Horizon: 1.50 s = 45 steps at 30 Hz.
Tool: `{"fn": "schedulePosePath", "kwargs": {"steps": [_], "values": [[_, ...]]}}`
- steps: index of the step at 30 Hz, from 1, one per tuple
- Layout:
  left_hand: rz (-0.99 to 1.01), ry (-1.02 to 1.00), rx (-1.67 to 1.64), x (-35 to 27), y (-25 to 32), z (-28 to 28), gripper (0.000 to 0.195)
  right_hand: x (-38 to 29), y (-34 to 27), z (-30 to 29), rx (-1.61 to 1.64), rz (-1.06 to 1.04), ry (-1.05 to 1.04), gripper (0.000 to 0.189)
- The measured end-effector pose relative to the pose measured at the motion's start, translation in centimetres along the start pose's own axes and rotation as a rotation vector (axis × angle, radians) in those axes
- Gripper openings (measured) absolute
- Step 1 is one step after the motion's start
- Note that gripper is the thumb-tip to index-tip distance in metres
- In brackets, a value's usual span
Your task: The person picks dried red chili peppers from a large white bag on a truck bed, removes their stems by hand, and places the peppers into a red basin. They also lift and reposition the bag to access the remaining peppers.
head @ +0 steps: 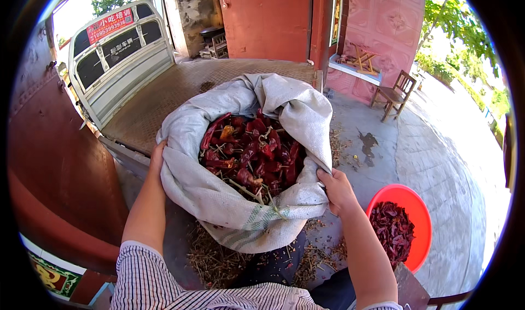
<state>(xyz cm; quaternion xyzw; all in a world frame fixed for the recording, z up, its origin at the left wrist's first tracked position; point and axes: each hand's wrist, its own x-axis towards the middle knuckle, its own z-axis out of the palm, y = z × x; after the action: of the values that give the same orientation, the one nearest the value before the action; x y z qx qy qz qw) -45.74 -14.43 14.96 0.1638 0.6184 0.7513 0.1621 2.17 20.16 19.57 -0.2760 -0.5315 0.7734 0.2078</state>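
A white woven sack with its mouth rolled outward stands right in front of me. Dried red chili peppers fill its opening, many with stems, and one is orange-yellow. At the sack's left side, my left hand is against the rolled rim, its fingers mostly hidden by the cloth. My right hand pinches the rim on the right side, thumb on top. A thin dry twig lies over the near edge of the peppers.
A red plastic basin with dark dried chili pieces sits at the right. Stems and debris litter the concrete floor. Behind the sack is a truck's flat bed. A wooden chair stands near the pink tiled wall.
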Motion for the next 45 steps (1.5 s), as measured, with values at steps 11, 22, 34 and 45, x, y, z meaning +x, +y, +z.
{"fn": "schedulePosePath", "kwargs": {"steps": [11,22,34,45], "values": [[0.646,-0.082,1.222,-5.4,11.4,12.3,0.068,0.1,1.2,-1.8,-0.216,-0.044,0.034,0.029],[-0.007,-0.088,0.718,-0.7,4.0,7.3,0.079,0.0,2.7,-3.4,-0.703,-0.225,0.271,0.033],[-0.060,0.119,0.161,-7.1,-2.4,5.9,0.078,4.9,3.0,2.1,-0.611,-0.263,0.113,0.038],[0.103,0.136,0.242,-0.2,-3.3,12.0,0.058,9.5,-0.6,6.4,0.014,-0.047,0.033,0.023]]}}
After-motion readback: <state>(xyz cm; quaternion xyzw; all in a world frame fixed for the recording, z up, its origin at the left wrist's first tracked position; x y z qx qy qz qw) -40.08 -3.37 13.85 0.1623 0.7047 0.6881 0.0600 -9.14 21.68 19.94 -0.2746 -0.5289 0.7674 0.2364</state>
